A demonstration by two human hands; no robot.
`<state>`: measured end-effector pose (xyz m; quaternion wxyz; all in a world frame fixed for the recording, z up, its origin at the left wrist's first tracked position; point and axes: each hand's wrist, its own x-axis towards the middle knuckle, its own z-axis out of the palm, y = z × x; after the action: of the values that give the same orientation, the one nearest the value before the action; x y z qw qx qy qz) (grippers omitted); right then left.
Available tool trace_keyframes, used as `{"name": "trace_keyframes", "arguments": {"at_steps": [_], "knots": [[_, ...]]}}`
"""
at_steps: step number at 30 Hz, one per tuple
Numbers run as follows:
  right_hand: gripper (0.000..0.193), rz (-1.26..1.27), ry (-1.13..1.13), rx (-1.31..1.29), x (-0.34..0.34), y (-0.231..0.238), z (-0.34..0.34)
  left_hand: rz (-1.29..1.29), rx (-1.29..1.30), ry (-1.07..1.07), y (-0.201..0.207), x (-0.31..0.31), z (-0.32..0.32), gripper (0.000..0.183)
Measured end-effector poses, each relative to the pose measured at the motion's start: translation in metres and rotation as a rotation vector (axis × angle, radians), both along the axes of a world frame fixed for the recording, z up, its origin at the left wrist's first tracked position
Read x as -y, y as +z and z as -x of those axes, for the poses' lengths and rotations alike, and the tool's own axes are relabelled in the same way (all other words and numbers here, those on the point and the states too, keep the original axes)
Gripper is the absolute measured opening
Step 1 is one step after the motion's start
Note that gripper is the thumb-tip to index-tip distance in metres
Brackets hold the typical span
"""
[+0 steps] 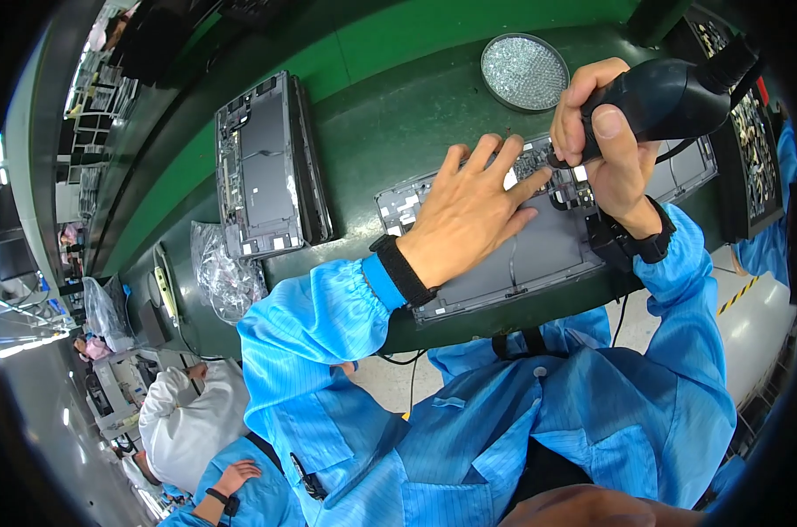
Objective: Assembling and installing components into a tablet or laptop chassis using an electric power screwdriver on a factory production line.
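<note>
My right hand [614, 145] is wrapped round a black electric screwdriver [658, 98]. The driver's narrow end points down at the circuit board along the upper part of an opened laptop base [548, 250]; whether its tip touches a screw is hidden. My left hand [473, 206] lies over the same base with fingers spread, holding nothing. Its index finger reaches along the board close to the driver's end. Both forearms, in blue sleeves with black bands at the wrists, cross the near edge of the green bench [372, 114].
Beyond the laptop sits a round dish [524, 73] of tiny silvery parts. Stacked laptop bases [271, 167] stand at left, with crumpled clear plastic [227, 272] and a yellow-green tool [166, 292] nearby. A parts tray [761, 167] is at right. Other people sit at lower left.
</note>
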<state>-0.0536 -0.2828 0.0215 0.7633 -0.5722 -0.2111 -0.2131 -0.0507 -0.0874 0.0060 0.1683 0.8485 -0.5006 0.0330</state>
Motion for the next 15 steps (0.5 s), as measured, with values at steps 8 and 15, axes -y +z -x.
{"name": "trace_keyframes", "arguments": {"at_steps": [8,15], "knots": [[0.036,0.194,-0.035,-0.054,-0.0031,0.003,0.0046,-0.003,0.018,0.006,0.0004,0.0001,0.0012,0.045],[0.022,0.032,0.006,0.009,-0.0047,-0.001,-0.0008,-0.009,0.004,0.005,0.0,-0.0006,0.0005,0.047]]}}
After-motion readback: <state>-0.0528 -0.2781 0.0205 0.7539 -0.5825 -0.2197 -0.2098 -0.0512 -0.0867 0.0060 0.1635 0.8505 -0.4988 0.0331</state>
